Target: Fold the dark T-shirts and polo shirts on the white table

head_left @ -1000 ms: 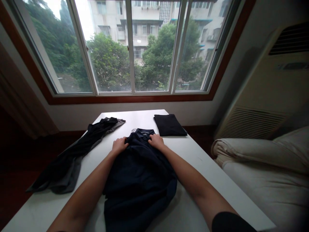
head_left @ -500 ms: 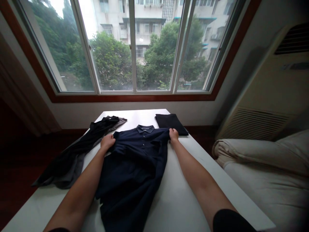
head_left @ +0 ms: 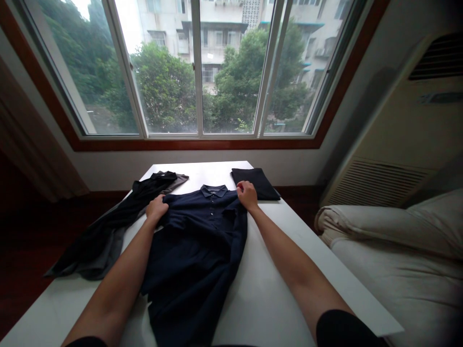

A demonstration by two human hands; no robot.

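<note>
Navy cloth takes the middle: one polo shirt (head_left: 191, 255), front up on the white surface (head_left: 278, 289), its one collar (head_left: 214, 191) toward the window and its lower part running toward the person. The chest lies fairly flat, while the body below is creased and rumpled. Small buttons run down from the collar, too tiny from where I stand for a sure count.

Two hands work at it. The left hand (head_left: 157, 208) has its fingers closed on the shirt at the left shoulder side. The right hand (head_left: 248, 195) is at the other shoulder, fingers bent and narrow together; I cannot tell whether they grip the fabric or merely rest there.

One black folded cloth (head_left: 256, 184), squared off, lies just beyond the right hand. Along the left edge sprawl black and grey garments (head_left: 123, 217), partly overhanging; they overlap too much for me to count.

Farther out stands one window (head_left: 197, 144) with four panes showing, in a reddish-brown frame. One curtain (head_left: 32, 140) hangs to the left; one pale sofa (head_left: 390, 270) and one tall vented unit (head_left: 390, 144) stand to the right.
</note>
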